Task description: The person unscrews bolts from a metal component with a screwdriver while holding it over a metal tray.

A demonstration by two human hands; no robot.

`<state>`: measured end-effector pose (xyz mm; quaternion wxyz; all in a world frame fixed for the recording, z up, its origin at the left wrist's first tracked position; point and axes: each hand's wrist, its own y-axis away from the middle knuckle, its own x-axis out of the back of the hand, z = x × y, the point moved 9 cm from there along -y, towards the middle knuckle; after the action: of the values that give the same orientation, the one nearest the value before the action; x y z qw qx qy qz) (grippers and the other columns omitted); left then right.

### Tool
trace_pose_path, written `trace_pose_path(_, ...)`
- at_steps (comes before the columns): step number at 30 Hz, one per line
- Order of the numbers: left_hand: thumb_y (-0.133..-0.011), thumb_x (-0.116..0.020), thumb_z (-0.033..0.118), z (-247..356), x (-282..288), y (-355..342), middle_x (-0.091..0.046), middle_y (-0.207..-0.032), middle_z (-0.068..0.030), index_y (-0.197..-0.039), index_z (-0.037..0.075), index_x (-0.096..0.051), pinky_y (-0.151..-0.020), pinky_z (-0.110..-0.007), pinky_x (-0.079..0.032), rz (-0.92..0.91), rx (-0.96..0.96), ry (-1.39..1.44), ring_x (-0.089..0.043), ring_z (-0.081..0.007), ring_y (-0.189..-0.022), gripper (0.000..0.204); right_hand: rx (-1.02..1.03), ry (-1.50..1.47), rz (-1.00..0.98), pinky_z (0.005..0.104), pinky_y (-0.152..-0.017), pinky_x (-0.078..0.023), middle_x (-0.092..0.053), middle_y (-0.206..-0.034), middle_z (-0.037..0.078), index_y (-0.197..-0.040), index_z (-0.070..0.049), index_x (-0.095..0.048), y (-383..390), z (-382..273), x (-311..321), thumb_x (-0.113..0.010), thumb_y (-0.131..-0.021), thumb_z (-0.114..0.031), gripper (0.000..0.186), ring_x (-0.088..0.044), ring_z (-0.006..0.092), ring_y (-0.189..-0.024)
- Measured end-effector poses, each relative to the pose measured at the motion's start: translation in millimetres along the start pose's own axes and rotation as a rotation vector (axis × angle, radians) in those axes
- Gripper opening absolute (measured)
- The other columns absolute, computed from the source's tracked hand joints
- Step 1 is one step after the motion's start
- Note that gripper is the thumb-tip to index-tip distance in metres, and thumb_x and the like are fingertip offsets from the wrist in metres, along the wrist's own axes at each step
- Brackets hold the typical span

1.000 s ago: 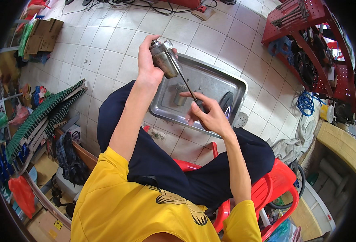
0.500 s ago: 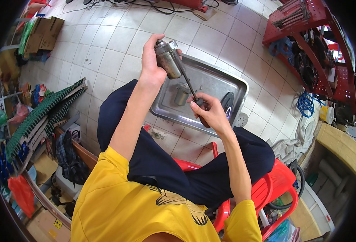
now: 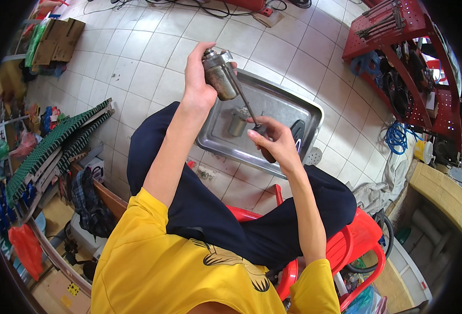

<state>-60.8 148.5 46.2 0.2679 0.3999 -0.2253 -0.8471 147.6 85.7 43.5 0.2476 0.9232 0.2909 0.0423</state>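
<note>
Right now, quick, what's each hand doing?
Left hand: closed, holding a metal cylinder.
Right hand: fingers closed on the handle of a screwdriver.

1 metal cylinder (image 3: 220,83) in left hand (image 3: 196,81), 1 screwdriver (image 3: 250,110) in right hand (image 3: 278,142)

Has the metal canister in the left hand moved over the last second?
Yes, slightly: judged against the metal tray, the canister in the left hand has shifted a little to the right.
</note>
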Motion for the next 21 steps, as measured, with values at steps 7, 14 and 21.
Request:
trace_pose_path(7, -0.084, -0.071, 0.028, -6.6, 3.7, -1.0, -0.062, -0.081, -0.0121, -0.085, 0.009, -0.052, -0.070, -0.049, -0.057, 0.052, 0.010, 0.018, -0.069, -0.0313, -0.074, 0.027, 0.240, 0.353, 0.185, 0.0222, -0.054, -0.042, -0.061, -0.077, 0.001, -0.112, -0.003, -0.072, -0.2, -7.1, 17.5, -0.079, -0.089, -0.023, 0.031, -0.046, 0.0072, -0.060)
trace_pose_path(14, -0.084, -0.069, 0.030, -1.9, 8.3, -2.3, -0.067, -0.076, -0.0139, -0.090, 0.003, -0.059, -0.066, -0.043, -0.058, 0.099, -0.029, 0.035, -0.069, -0.0296, -0.068, 0.030, -0.025, -0.216, -0.146, 0.0215, -0.060, -0.045, -0.061, -0.083, 0.001, -0.131, -0.006, -0.063, 3.6, -3.4, -4.6, -0.071, -0.097, -0.016, 0.036, -0.055, 0.0064, -0.070)
trace_pose_path(21, -0.084, -0.071, 0.028, -5.3, 1.3, 0.3, -0.061, -0.079, -0.0122, -0.087, 0.008, -0.052, -0.070, -0.049, -0.058, 0.052, -0.010, -0.009, -0.069, -0.0312, -0.072, 0.028, 0.117, 0.121, 0.158, 0.0230, -0.063, -0.042, -0.060, -0.079, -0.002, -0.126, -0.008, -0.067, -1.0, -0.9, 15.6, -0.080, -0.088, -0.024, 0.043, -0.053, 0.0074, -0.072)
